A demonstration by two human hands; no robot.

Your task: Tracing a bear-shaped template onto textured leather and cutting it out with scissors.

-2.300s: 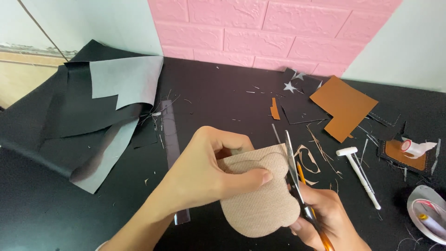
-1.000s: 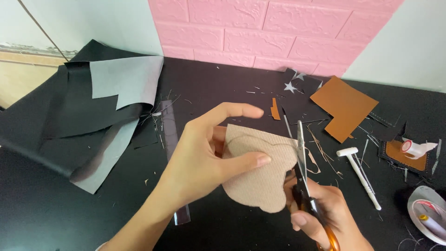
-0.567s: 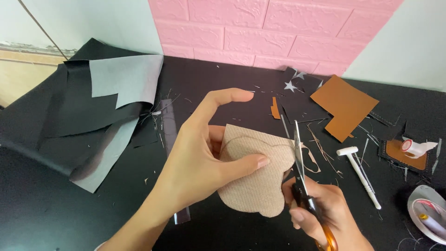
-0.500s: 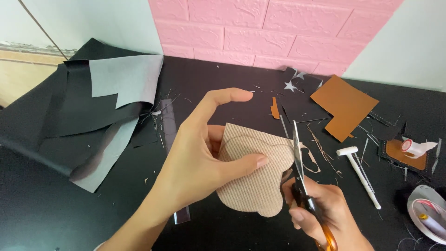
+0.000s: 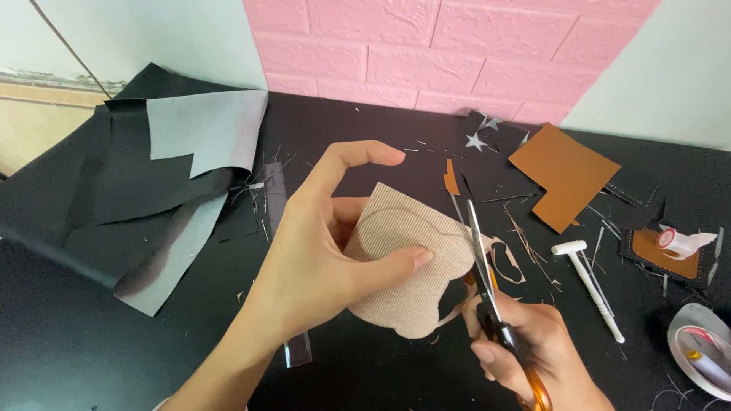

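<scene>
My left hand (image 5: 320,262) pinches a tan, ribbed piece of material (image 5: 400,262) with a curved outline drawn on it, thumb on top, index finger raised. My right hand (image 5: 533,346) grips orange-handled scissors (image 5: 487,293), whose blades point away from me along the right edge of the tan piece. A thin cut strip (image 5: 506,259) curls off beside the blades.
Black and grey sheets (image 5: 164,183) lie folded at the left. A brown leather piece (image 5: 563,175), a white-handled tool (image 5: 590,278), a small glue bottle (image 5: 681,242), a tape roll (image 5: 704,354) and scattered offcuts lie on the black table (image 5: 91,342). A clear ruler (image 5: 274,202) lies under my left arm.
The tan piece has been turned in my left hand and the index finger has lifted. The scissors have worked further along its right edge.
</scene>
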